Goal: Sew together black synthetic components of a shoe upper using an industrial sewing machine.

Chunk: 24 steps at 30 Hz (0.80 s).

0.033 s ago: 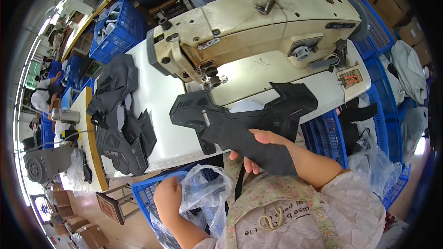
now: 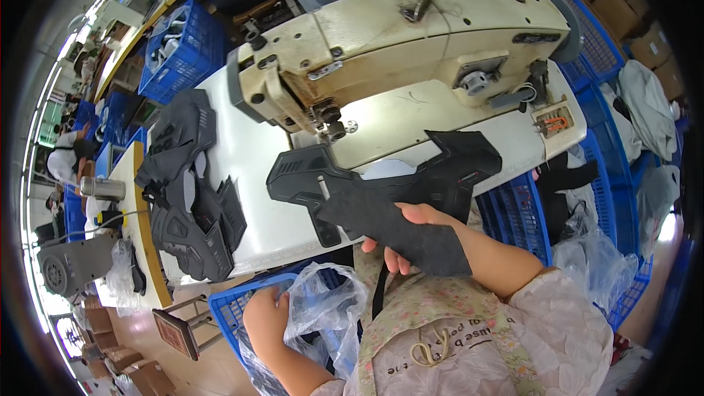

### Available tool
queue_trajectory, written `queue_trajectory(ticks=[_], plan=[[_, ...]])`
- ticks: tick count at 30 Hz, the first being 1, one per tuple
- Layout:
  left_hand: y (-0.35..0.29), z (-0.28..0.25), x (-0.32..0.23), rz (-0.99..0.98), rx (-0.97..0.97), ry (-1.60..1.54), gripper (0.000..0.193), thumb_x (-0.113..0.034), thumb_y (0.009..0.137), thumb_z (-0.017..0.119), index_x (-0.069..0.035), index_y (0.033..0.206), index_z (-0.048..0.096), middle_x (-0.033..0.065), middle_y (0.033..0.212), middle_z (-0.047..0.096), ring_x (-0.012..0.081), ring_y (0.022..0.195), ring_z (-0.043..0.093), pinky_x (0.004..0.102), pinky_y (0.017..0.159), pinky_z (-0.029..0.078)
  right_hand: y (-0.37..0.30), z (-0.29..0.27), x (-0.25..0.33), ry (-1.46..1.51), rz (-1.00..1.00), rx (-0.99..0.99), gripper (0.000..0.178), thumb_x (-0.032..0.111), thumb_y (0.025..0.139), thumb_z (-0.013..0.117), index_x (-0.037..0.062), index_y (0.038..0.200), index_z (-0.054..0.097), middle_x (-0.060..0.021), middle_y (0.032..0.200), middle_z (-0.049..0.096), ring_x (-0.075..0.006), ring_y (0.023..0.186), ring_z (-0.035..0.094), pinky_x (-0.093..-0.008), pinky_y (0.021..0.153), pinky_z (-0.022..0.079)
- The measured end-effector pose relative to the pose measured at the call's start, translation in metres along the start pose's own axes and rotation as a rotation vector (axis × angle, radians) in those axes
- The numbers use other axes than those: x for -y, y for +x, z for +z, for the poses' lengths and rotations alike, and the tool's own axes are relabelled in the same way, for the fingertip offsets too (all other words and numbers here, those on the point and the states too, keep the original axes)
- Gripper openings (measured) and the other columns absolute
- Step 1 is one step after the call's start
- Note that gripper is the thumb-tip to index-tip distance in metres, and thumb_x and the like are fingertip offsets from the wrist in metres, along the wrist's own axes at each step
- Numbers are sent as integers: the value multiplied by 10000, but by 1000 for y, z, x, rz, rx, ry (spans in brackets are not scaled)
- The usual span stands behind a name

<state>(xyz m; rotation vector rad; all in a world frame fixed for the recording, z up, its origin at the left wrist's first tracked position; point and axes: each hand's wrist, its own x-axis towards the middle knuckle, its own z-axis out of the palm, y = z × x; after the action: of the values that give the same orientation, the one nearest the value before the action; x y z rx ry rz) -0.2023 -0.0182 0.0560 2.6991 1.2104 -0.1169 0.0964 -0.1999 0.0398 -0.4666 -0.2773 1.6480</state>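
My right hand (image 2: 414, 235) grips a flat dark sheet piece (image 2: 389, 224), thumb on top and fingertips showing along its lower edge. The sheet overlaps a black moulded piece (image 2: 455, 172) with ribbed ends, lying on the white sewing machine table (image 2: 253, 213). A white patch shows beside the sheet. Behind it stands a cream sewing machine (image 2: 411, 29), its needle area (image 2: 330, 125) beyond the moulded piece. My left hand (image 2: 265, 312) is down at a blue basket (image 2: 227, 304), next to a clear plastic bag (image 2: 323, 301); its fingers are mostly hidden.
A stack of black moulded pieces (image 2: 194, 213) lies on the table's left part. Blue crates (image 2: 513, 216) with bagged goods stand at the right. A stool (image 2: 180, 330) and a motor-like grey unit (image 2: 66, 268) are on the left. A person (image 2: 66, 158) is far left.
The view has shifted slightly. My left hand has turned a little at the basket, showing more of its finger side. My right hand keeps its hold on the dark sheet piece.
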Motion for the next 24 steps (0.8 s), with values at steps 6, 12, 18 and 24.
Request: queue_trajectory(ticks=[6,12,18,24], plan=[[11,-14,-37,-60,-149,-341,156,-140,761,740,-14,774,649,124,765,654,310,687,630,401,611,472,2,-11,6,99,-20,17,616,423,934,545,-10,1363,456,-188,1191,604,-237,834,667,-320,657,574],[47,-21,-82,169,-160,-440,104,-102,794,723,-22,827,665,119,822,672,271,693,646,351,612,489,-30,-7,43,-580,-310,-306,562,252,894,628,-34,1346,459,-167,1216,602,-198,940,643,-325,815,538],[55,-15,-168,639,-273,-792,455,-19,653,827,-25,1074,655,101,950,668,213,808,644,296,639,503,-15,12,60,-312,-357,-362,530,303,956,595,-36,1334,442,-167,1229,596,-218,926,665,-343,806,564],[64,-9,-206,900,-230,-799,358,-66,647,838,-21,964,676,102,891,645,261,760,624,348,628,504,-8,7,54,-297,-338,-330,517,332,971,573,-10,1339,453,-144,1229,605,-206,917,661,-340,795,568]])
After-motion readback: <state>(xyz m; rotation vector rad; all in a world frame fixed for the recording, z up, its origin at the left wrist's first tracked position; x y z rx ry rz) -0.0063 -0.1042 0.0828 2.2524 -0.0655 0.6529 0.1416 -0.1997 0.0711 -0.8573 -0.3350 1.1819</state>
